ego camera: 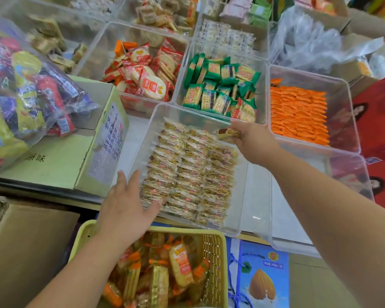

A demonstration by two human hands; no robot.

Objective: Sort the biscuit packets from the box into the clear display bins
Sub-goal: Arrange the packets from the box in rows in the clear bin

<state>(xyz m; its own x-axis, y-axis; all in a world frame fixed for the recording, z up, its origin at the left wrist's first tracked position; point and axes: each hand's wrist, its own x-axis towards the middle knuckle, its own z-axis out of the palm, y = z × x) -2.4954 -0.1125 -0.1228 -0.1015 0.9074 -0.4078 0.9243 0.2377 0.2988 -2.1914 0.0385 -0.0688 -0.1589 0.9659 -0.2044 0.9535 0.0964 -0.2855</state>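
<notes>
Many clear bins (239,196) crowd the counter (132,134); left grip (125,205) flat, right grip (251,141) pinching a packet (228,133).

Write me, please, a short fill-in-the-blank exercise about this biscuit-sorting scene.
1. The right hand holds a single ____ above the clear bin.
2. The left hand, fingers straight, holds ____.
3. The stacked packets right of the green packets are ____.
4. The plastic basket nearest the person is ____.
Missing words: packet; nothing; orange; yellow.
</notes>
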